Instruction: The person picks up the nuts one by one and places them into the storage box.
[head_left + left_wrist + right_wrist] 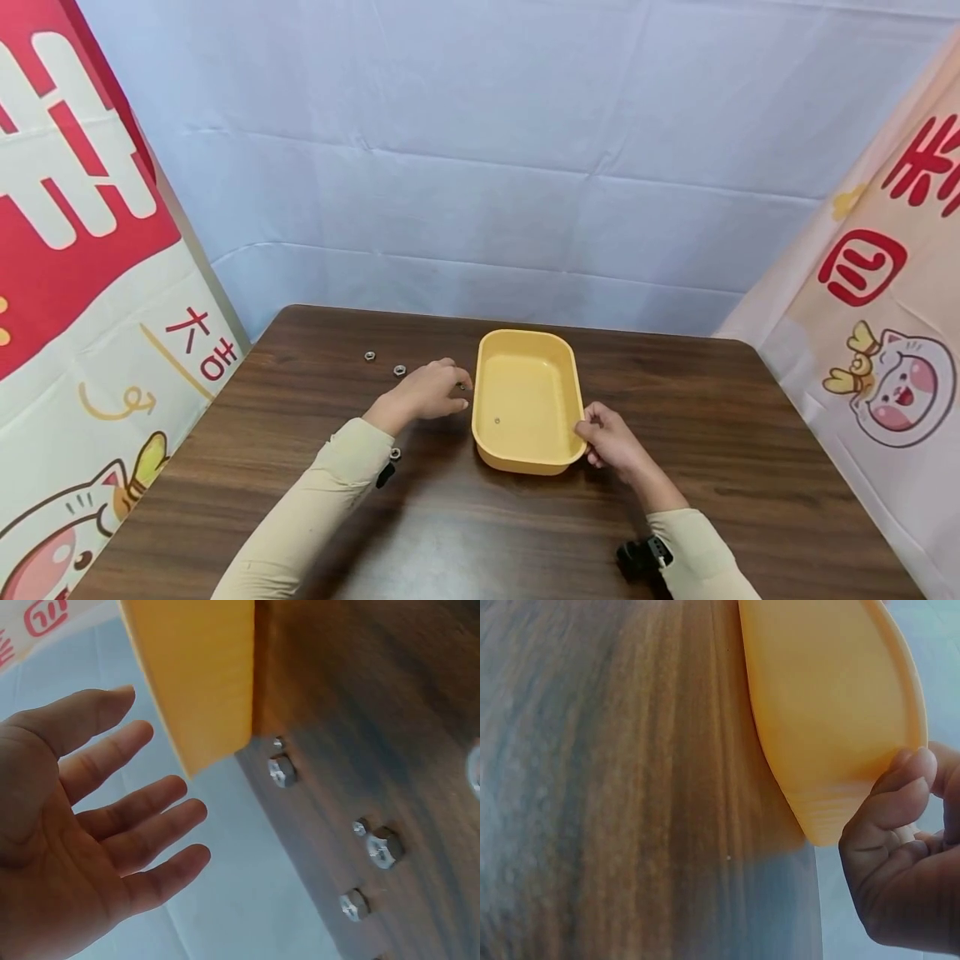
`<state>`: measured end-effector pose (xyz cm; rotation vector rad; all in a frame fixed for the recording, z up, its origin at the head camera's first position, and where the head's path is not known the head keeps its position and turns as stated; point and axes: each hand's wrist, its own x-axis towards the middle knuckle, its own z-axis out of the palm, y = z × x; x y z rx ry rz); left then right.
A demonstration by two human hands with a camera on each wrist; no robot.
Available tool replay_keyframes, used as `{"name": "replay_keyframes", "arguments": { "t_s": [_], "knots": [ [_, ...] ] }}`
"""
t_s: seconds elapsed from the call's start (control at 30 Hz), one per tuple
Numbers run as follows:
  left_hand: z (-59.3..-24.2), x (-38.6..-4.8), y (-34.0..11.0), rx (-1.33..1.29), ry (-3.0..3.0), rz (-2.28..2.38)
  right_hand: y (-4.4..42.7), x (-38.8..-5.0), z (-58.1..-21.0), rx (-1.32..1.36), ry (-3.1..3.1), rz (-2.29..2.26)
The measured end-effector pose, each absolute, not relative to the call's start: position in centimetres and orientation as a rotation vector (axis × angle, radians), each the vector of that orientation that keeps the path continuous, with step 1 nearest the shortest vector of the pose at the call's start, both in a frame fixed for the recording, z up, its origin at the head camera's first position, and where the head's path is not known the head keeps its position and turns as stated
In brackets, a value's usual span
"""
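Observation:
A yellow rectangular tub (528, 400) stands on the table with one small nut (497, 421) on its floor. At the tub's right rim, my right hand (611, 437) pinches the edge between thumb and fingers, as the right wrist view also shows. My left hand (431, 392) hovers just off the tub's left wall, fingers loosely spread and the palm bare in the left wrist view. Metal hex nuts lie left of the tub: one nut (400, 370) beside the left hand, another (370, 356) farther left. Small nuts (361, 826) lie beside bigger nuts (384, 847) in the left wrist view.
Near the left cuff lies one more nut (395, 454), partly beside a black wrist strap. The dark wooden table (510, 542) ends at a pale blue cloth backdrop (480, 167). Printed cloths hang at left and right.

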<state>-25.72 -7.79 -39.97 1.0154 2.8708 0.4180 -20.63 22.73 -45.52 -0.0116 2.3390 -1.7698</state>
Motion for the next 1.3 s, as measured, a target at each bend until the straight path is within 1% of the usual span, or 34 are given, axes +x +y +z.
{"name": "replay_keyframes", "arguments": {
  "t_s": [0.3, 0.6, 0.7, 0.93, 1.13, 1.3],
  "knots": [
    [-41.7, -25.8, -8.8, 0.947, 2.861, 0.416, 22.7, -20.4, -45.2, 0.011, 2.312, -1.787],
    [-42.8, -25.5, -10.4, 0.854, 2.914, 0.293, 21.6, -18.9, -42.2, -0.025, 2.312, -1.768],
    [-43.0, -25.5, -10.8, 0.827, 2.926, 0.295, 21.8, -19.1, -42.6, -0.021, 2.312, -1.778],
    [-43.7, -25.6, -12.0, 0.764, 2.911, 0.290, 22.7, -20.4, -45.4, -0.001, 2.311, -1.793],
    [-44.2, -25.7, -13.1, 0.732, 2.933, 0.285, 22.5, -20.2, -44.9, -0.009, 2.308, -1.795],
    [-44.6, -25.7, -14.0, 0.717, 2.935, 0.281, 22.7, -20.6, -45.7, 0.008, 2.325, -1.792]
  ]
}}
